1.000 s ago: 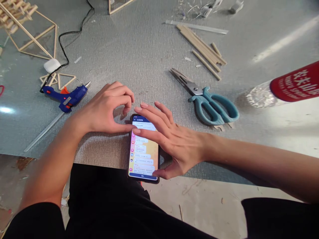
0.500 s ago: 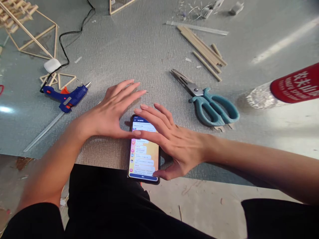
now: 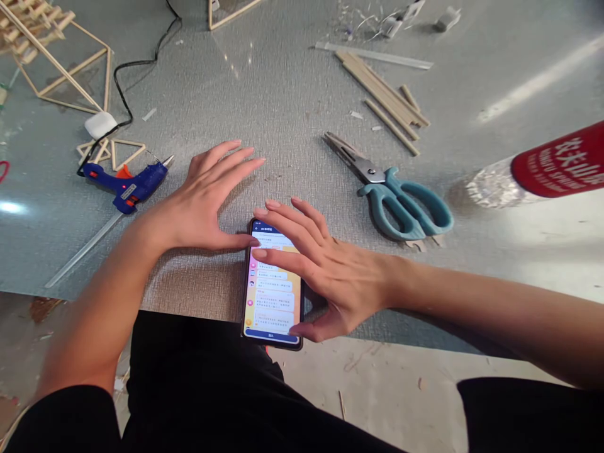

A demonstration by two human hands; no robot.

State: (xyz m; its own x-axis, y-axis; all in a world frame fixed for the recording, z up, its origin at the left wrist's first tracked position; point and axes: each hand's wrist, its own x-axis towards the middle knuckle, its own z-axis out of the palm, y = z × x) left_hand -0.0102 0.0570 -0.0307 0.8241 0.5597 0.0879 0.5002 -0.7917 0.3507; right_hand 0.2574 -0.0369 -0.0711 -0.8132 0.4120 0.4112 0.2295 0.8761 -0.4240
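A phone (image 3: 272,302) with a lit chat screen lies at the near edge of the grey mat (image 3: 264,94). My right hand (image 3: 325,264) rests across its right side, fingers spread, the thumb at the phone's lower right corner and the fingertips over the upper screen. My left hand (image 3: 202,201) lies flat on the mat just left of the phone, fingers stretched out and apart, its thumb tip by the phone's upper left edge. Neither hand grips anything.
A blue hot glue gun (image 3: 126,182) with a black cord lies to the left. Teal scissors (image 3: 396,195) lie to the right, wooden sticks (image 3: 382,94) behind them. A red-labelled bottle (image 3: 542,170) lies at far right. Stick frames (image 3: 51,56) stand at far left.
My left hand's fingers have uncurled from a loose fist and now lie stretched out flat on the mat. The chat on the phone screen has scrolled. My right hand has stayed in place.
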